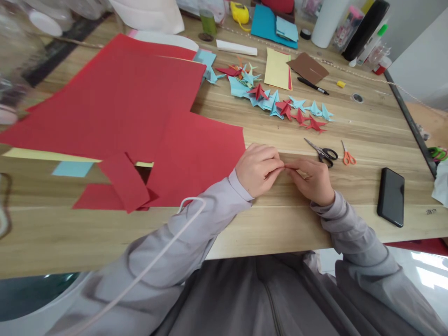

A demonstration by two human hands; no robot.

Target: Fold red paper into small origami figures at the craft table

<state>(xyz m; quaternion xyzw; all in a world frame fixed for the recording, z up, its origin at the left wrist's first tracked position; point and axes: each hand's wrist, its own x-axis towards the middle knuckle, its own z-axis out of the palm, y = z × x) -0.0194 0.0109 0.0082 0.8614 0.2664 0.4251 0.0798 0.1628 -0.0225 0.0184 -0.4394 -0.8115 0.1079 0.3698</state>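
Note:
My left hand (259,169) and my right hand (312,178) meet fingertip to fingertip over the wood table. Both are closed in a pinch, and whatever lies between the fingers is too small and hidden to make out. Large red paper sheets (140,93) spread out to the left, one of them (206,149) reaching under my left wrist. Beyond my hands lies a row of folded paper cranes, red (284,108) and light blue (314,108). Black-handled scissors (324,153) and small orange-handled scissors (348,155) rest just past my right hand.
A phone (391,197) lies at the right. Red paper strips (124,182) overlap at the left front. Farther back are yellow paper (277,69), brown paper (308,68), a black pen (313,86), a tape measure (240,13) and a white bottle (329,23). A white cord (157,256) crosses my left sleeve.

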